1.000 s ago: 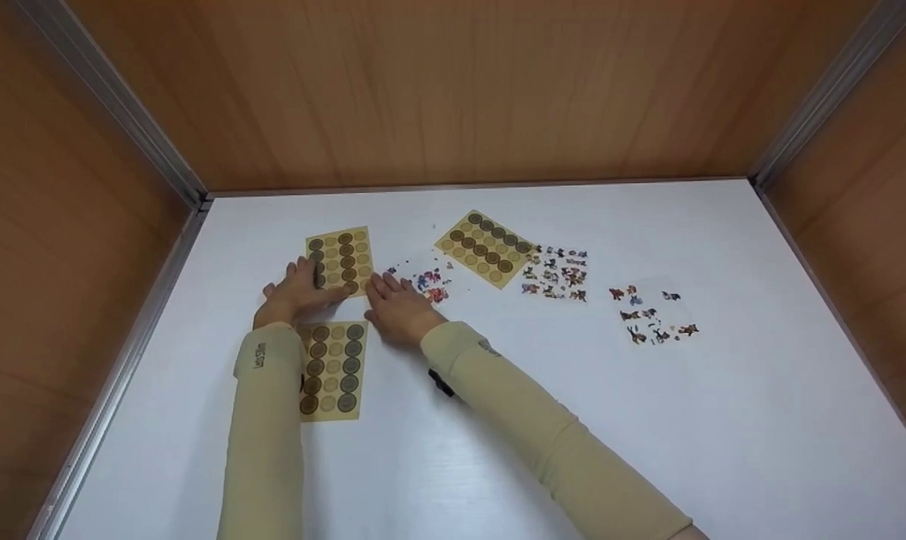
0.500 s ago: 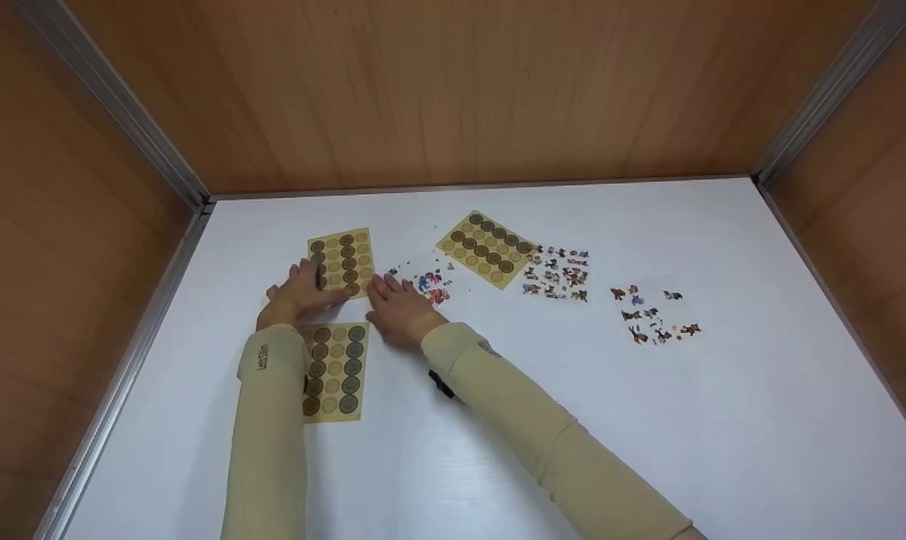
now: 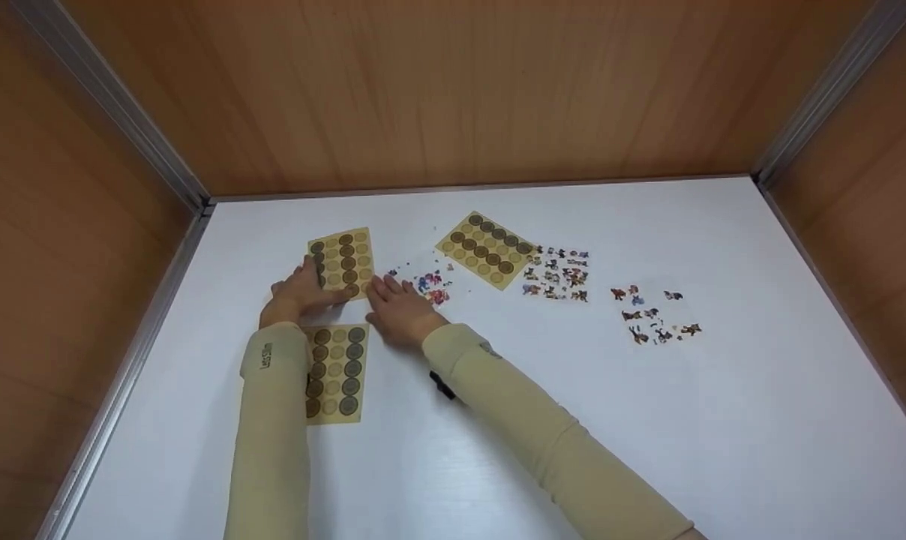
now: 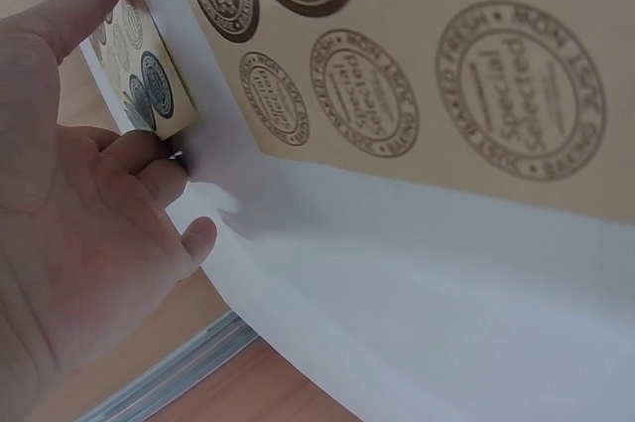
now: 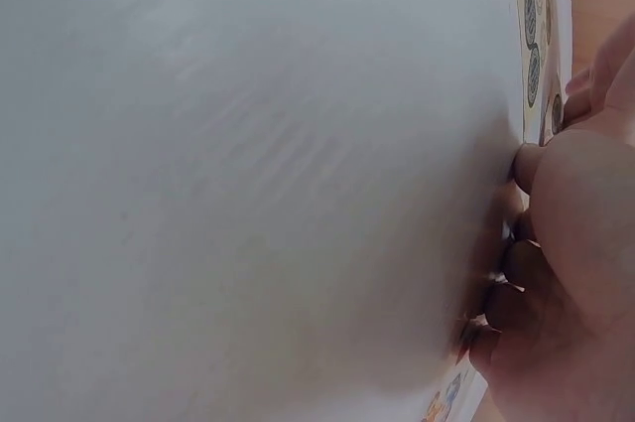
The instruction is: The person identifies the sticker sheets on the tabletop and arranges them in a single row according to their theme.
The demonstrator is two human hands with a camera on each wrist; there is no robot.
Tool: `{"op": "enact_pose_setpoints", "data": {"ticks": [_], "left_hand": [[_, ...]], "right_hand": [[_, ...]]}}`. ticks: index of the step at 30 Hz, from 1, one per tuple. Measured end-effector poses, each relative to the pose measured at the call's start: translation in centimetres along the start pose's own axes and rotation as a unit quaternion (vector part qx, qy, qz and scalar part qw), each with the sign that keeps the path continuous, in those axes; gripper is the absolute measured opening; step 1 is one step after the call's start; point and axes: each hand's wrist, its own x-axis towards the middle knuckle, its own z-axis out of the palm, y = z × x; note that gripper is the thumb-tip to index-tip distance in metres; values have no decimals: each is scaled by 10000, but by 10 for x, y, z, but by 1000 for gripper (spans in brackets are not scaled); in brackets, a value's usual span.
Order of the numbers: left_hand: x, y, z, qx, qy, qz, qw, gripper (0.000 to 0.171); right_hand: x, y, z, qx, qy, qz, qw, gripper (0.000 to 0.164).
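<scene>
A tan sheet of round brown stickers (image 3: 348, 255) lies at the left back of the white table. My left hand (image 3: 295, 295) rests at its left and near edges, its thumb laid along the near edge. In the left wrist view, the thumb touches that sheet (image 4: 151, 72) while the other fingers bend beside its edge. Fingers extended, my right hand (image 3: 402, 309) touches the sheet's near right corner. A second tan sticker sheet (image 3: 335, 371) lies closer to me, partly under the left forearm. Its printed labels fill the left wrist view's foreground.
Beside my right fingertips lies a clear sheet of small colourful stickers (image 3: 432, 283). Farther right, a third tan sheet (image 3: 483, 251) overlaps a clear cartoon sticker sheet (image 3: 556, 274). Another clear sticker sheet (image 3: 654, 315) lies at the right. Wooden walls (image 3: 468, 90) enclose the table's back and sides.
My left hand and forearm have shifted slightly right, the left fingers drawing closer together. The right hand stays at the sheet's corner, and the sheets look unmoved.
</scene>
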Motion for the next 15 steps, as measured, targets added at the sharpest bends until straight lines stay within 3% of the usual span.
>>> {"op": "enact_pose_setpoints", "data": {"ticks": [15], "left_hand": [[-2,5,4,-391,138,224,9989,105]], "right_hand": [[1,-2,0,-420,-68,64,9991,61]]}}
